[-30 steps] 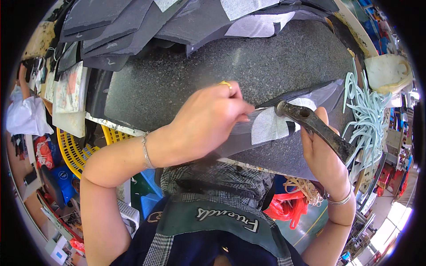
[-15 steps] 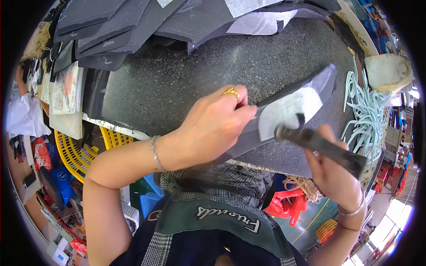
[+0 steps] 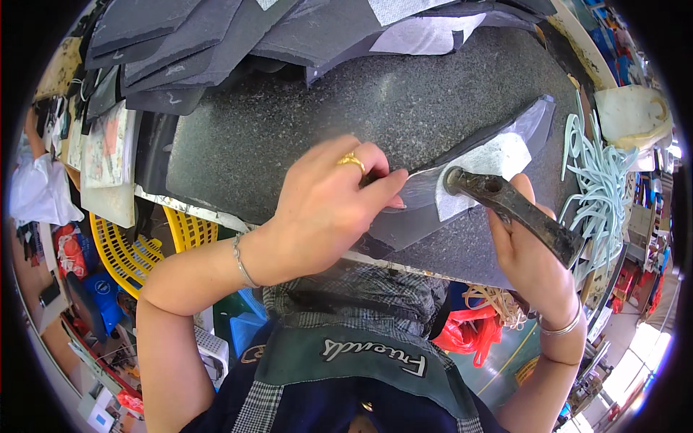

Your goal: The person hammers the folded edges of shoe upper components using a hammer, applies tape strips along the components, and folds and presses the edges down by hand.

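A dark grey flat piece with a white fabric patch lies on the speckled dark work surface. My left hand, wearing a gold ring, pinches the upper edge of this piece between thumb and forefinger. In my right hand is a worn dark metal hammer, its handle mostly hidden by the fingers. The round hammer face rests on or just over the patch's left part; whether it touches I cannot tell.
Stacked dark sheets cover the far side of the surface. Pale blue-green strips hang in a tangle at the right edge, beside a whitish container. Yellow baskets stand below left; a red plastic bag lies below the near edge.
My left hand has shifted a little left, and the piece has moved slightly right and turned. The hammer head has swung up the picture, now lying over the patch's left part.
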Motion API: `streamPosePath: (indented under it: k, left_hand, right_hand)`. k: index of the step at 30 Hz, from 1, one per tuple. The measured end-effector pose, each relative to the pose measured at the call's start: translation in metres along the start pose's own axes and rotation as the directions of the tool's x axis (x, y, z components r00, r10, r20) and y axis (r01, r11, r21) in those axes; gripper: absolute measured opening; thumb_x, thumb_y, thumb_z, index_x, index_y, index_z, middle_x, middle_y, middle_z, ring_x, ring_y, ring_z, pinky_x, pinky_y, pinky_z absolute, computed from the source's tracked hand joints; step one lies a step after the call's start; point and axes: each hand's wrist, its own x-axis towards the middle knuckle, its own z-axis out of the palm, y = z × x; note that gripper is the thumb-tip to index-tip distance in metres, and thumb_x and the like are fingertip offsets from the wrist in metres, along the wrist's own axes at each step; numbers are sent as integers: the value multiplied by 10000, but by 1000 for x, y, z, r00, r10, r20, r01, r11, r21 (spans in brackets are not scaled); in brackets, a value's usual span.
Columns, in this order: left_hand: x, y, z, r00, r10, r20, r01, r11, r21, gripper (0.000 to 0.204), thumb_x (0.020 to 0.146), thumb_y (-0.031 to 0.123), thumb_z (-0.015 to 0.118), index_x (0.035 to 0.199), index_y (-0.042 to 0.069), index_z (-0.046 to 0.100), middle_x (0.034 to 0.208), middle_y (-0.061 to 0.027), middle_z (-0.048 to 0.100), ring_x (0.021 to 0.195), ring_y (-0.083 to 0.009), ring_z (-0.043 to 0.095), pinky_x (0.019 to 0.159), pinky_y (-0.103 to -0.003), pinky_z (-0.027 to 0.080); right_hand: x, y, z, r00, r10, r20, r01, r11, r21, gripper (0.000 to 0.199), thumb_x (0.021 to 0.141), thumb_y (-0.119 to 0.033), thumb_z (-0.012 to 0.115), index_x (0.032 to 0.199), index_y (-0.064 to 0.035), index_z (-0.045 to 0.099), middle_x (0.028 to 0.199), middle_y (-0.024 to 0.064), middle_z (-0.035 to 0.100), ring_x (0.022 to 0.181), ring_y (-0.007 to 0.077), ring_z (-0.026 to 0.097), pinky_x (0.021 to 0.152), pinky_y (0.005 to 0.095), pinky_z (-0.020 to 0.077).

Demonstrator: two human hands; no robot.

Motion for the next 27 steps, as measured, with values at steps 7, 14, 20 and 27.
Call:
streamPosePath:
  k: [7,14,20,27]
  left_hand:
    - [-5,5,-7,996,88,-13,-79,938,338,392,618,260,832,981,137,752,907,33,606,897,-218,530,786,-381,344]
    - [-29,16,-7,989,-123,-88,143,950,279,408,605,303,845,994,210,765,881,93,596,948,-238,473,850,-419,251]
    - [-29,21,-6,996,-58,-75,84,911,405,418,600,304,840,996,199,755,875,91,586,937,-242,473,805,-431,251]
    - [-28,23,-14,987,-136,-85,156,931,329,308,612,283,845,853,173,687,868,59,608,954,-232,528,813,-424,279]
  right_hand:
    - [21,-6,6,991,-41,130,32,997,72,283,860,-85,667,1117,-21,568,918,103,578,778,224,551,632,344,430]
    - [37,-13,-1,981,-156,-120,169,979,114,172,872,-43,653,1020,-35,565,781,156,545,625,321,560,566,405,430]
    - [41,-23,11,999,-36,25,26,951,308,95,878,-1,622,886,-31,532,761,134,484,590,307,545,540,388,409]
    - [49,-33,4,974,-228,13,193,851,488,210,804,34,608,952,-17,468,647,187,560,602,417,604,511,450,469]
